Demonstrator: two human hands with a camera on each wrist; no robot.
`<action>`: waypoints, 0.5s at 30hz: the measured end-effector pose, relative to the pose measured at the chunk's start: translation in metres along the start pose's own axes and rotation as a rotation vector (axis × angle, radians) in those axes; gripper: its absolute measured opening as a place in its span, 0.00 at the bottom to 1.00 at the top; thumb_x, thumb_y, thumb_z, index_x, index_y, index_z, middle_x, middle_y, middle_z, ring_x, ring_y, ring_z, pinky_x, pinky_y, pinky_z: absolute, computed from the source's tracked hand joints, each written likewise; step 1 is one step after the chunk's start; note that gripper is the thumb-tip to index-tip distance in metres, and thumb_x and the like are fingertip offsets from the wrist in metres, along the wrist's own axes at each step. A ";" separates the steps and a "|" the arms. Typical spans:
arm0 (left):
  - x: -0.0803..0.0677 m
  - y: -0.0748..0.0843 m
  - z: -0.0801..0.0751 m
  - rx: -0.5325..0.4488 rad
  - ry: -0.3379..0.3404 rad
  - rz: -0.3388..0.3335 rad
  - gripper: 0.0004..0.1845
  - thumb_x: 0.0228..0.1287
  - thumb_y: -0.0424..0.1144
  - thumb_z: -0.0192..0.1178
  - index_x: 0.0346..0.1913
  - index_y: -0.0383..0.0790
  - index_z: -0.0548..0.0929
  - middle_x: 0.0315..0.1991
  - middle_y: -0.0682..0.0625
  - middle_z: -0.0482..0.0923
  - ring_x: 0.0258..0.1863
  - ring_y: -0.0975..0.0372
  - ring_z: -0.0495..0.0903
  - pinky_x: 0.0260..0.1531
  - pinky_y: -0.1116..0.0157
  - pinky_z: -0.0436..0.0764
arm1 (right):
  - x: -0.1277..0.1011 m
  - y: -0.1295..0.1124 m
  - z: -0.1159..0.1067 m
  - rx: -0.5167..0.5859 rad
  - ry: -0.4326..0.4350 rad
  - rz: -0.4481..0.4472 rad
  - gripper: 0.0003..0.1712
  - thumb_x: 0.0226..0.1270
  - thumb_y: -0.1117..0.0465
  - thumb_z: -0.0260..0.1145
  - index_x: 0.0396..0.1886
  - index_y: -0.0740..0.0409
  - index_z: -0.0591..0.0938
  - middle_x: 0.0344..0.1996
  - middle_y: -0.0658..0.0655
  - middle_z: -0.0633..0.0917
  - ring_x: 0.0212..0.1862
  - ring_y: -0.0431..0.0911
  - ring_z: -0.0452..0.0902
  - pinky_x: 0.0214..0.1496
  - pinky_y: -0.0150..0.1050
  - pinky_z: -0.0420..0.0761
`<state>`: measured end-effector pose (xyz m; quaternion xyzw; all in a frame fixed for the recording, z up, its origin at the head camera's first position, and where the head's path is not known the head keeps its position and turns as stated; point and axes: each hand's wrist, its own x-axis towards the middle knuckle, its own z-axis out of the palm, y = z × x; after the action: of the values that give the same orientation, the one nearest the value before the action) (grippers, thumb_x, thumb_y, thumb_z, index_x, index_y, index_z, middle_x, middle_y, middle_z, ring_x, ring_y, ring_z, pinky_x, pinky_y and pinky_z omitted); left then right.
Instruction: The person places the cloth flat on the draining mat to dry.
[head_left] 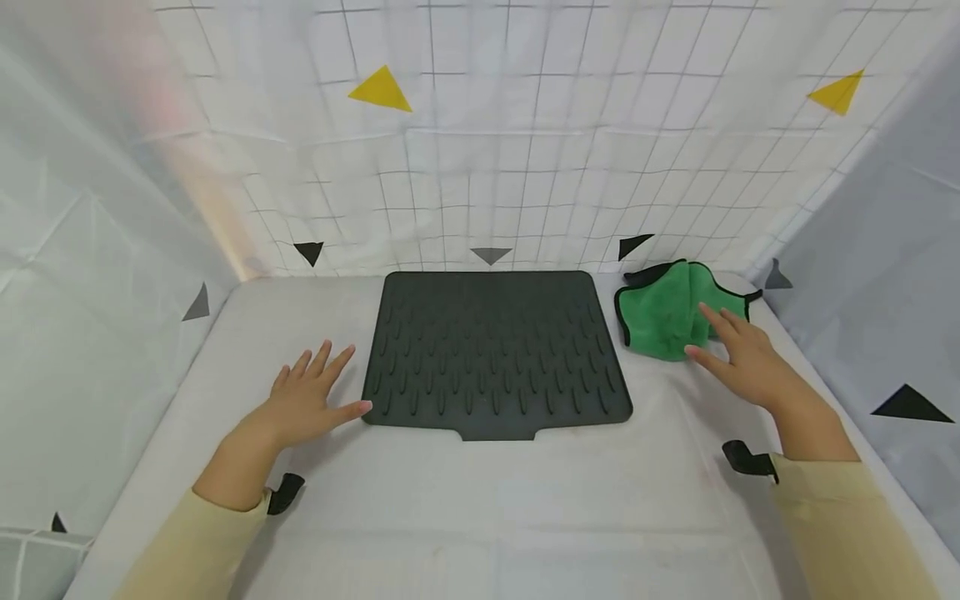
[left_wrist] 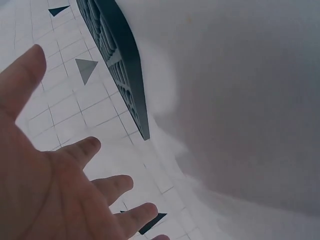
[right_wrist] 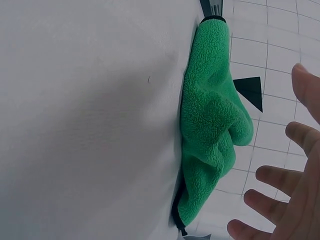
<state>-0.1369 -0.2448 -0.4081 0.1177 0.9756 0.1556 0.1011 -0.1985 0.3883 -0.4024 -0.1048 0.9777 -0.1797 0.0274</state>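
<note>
Green cloth (head_left: 678, 321) crumpled, black-edged, far right on bench (head_left: 480, 500). Right hand (head_left: 738, 354) fingers spread beside it. Left hand (head_left: 303, 404) fingers spread near ridged dark mat (head_left: 495, 350).

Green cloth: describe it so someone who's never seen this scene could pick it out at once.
Start at the dark ribbed mat in the middle of the white table. Just off its far right corner lies the green cloth, with the right hand open beside it. It is the only green thing there: crumpled, fleecy, edged in black.
</note>
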 end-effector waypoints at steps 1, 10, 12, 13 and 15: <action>0.001 0.001 0.001 -0.004 -0.004 0.005 0.53 0.64 0.72 0.53 0.81 0.44 0.50 0.79 0.30 0.40 0.75 0.30 0.40 0.66 0.29 0.40 | 0.002 0.000 0.000 -0.003 0.001 -0.004 0.48 0.76 0.40 0.56 0.82 0.52 0.43 0.73 0.82 0.49 0.70 0.83 0.42 0.60 0.82 0.49; 0.012 0.006 0.009 0.012 -0.072 0.011 0.55 0.60 0.72 0.58 0.80 0.42 0.52 0.78 0.29 0.44 0.74 0.29 0.43 0.65 0.28 0.45 | 0.015 -0.003 0.001 0.014 0.012 -0.039 0.47 0.76 0.42 0.58 0.82 0.56 0.48 0.72 0.80 0.54 0.70 0.79 0.47 0.61 0.79 0.51; 0.013 0.007 0.011 0.006 -0.099 0.000 0.56 0.59 0.71 0.59 0.80 0.41 0.53 0.78 0.29 0.45 0.74 0.29 0.44 0.65 0.28 0.46 | 0.018 -0.004 0.003 0.013 0.019 -0.051 0.47 0.76 0.42 0.58 0.81 0.57 0.49 0.72 0.80 0.55 0.70 0.79 0.48 0.62 0.78 0.51; 0.014 0.007 0.011 0.003 -0.114 -0.007 0.56 0.59 0.71 0.60 0.80 0.41 0.52 0.77 0.29 0.45 0.74 0.29 0.44 0.66 0.28 0.46 | 0.019 -0.004 0.003 0.012 0.024 -0.057 0.46 0.76 0.42 0.58 0.81 0.58 0.49 0.71 0.80 0.56 0.70 0.78 0.48 0.63 0.78 0.51; 0.015 0.007 0.012 -0.002 -0.136 -0.019 0.56 0.59 0.71 0.60 0.80 0.41 0.52 0.77 0.29 0.45 0.74 0.29 0.43 0.66 0.29 0.46 | 0.021 -0.004 0.004 0.010 0.031 -0.063 0.46 0.76 0.42 0.57 0.81 0.58 0.50 0.71 0.80 0.57 0.70 0.78 0.49 0.64 0.78 0.51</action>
<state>-0.1467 -0.2308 -0.4190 0.1186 0.9673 0.1475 0.1687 -0.2178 0.3789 -0.4052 -0.1326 0.9734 -0.1869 0.0072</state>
